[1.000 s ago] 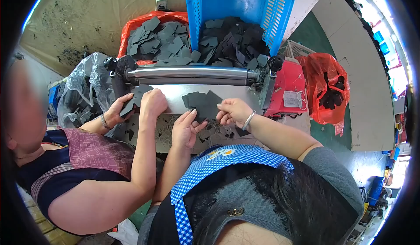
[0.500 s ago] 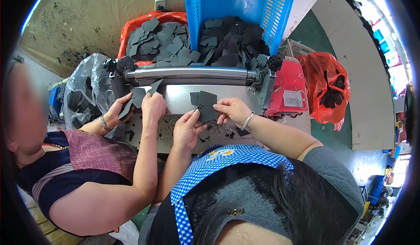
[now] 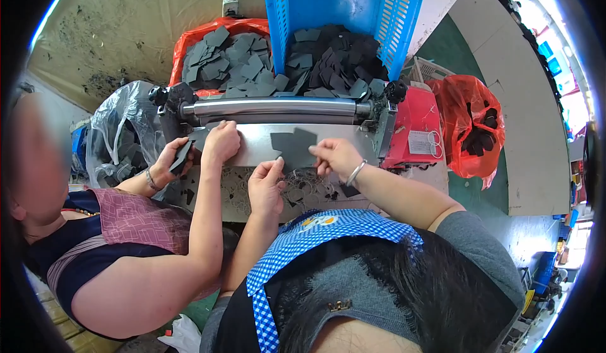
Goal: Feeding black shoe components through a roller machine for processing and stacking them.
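Over the front of the metal plate [image 3: 254, 140], I hold dark grey, flat cut pieces [image 3: 293, 146] that overlap each other. My left hand [image 3: 266, 186] pinches their lower left corner between thumb and fingers. On the other side, my right hand [image 3: 339, 160], with a bracelet at the wrist, is closed at the right edge of the same pieces. Behind them runs the steel roller [image 3: 271, 105] of a small machine. Whether the pieces touch the plate I cannot tell.
A co-worker at left holds similar pieces [image 3: 181, 158] near the roller. Behind the machine stand a blue crate [image 3: 341, 0] and a red bag [image 3: 180, 47], both with many pieces. Another red bag [image 3: 451, 110] is at right, a clear bag [image 3: 136, 94] at left.
The pieces in my hands have shifted up slightly and spread wider apart. The co-worker's right hand has moved up a little toward the roller, and the raised piece beside it no longer shows.
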`<action>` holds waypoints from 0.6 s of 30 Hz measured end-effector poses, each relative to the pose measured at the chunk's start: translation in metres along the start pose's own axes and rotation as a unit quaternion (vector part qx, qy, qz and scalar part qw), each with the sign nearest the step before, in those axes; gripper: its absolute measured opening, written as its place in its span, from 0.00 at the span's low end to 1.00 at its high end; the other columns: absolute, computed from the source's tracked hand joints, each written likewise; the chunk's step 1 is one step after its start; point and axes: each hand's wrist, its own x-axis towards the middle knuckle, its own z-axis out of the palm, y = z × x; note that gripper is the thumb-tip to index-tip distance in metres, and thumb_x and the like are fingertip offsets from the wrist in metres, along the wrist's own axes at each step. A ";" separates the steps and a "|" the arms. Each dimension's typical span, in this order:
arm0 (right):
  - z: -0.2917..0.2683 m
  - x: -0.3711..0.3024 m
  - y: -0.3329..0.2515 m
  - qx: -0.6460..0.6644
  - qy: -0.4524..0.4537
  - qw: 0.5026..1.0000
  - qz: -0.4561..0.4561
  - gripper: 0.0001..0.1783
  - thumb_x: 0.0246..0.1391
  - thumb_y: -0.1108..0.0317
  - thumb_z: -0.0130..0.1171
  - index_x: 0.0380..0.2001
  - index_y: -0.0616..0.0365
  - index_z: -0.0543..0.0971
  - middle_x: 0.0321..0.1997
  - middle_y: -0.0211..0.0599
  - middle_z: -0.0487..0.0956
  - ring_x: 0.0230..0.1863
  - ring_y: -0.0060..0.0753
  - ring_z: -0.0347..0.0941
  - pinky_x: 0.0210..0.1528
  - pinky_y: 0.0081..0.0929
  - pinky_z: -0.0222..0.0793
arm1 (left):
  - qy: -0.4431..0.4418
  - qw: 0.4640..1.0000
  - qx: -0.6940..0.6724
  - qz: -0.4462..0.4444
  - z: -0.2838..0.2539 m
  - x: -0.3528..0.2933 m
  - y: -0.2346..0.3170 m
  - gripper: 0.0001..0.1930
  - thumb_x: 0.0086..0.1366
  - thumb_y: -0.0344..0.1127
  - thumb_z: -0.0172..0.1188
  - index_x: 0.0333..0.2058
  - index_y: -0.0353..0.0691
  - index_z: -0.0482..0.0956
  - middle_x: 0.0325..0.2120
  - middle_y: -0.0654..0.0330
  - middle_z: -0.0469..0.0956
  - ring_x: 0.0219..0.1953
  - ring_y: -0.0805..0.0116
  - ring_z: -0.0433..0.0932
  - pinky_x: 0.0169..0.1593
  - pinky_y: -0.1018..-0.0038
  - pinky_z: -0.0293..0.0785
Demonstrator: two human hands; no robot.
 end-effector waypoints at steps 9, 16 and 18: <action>0.013 -0.008 -0.012 0.019 -0.092 0.996 0.006 0.09 0.46 0.65 0.60 0.25 0.58 0.73 0.22 0.29 0.75 0.20 0.16 0.70 0.19 0.10 0.62 | 0.009 0.999 0.015 0.041 0.002 0.002 -0.003 0.06 0.56 0.32 0.58 0.33 0.39 0.76 0.23 0.69 0.74 0.21 0.83 0.68 0.20 0.87 0.60; -0.012 0.019 -0.003 0.159 0.071 0.981 0.089 0.12 0.48 0.61 0.58 0.26 0.60 0.73 0.25 0.31 0.76 0.21 0.18 0.71 0.22 0.12 0.65 | 0.033 0.997 0.014 0.069 0.000 0.007 0.001 0.04 0.57 0.31 0.57 0.31 0.39 0.76 0.22 0.68 0.74 0.20 0.82 0.69 0.21 0.87 0.62; -0.003 0.018 -0.008 0.167 0.048 0.985 0.022 0.12 0.50 0.60 0.56 0.26 0.59 0.73 0.26 0.33 0.76 0.22 0.19 0.71 0.22 0.13 0.66 | 0.028 0.996 0.037 0.075 0.002 0.006 -0.003 0.04 0.56 0.30 0.58 0.30 0.38 0.75 0.22 0.67 0.74 0.19 0.82 0.68 0.22 0.88 0.63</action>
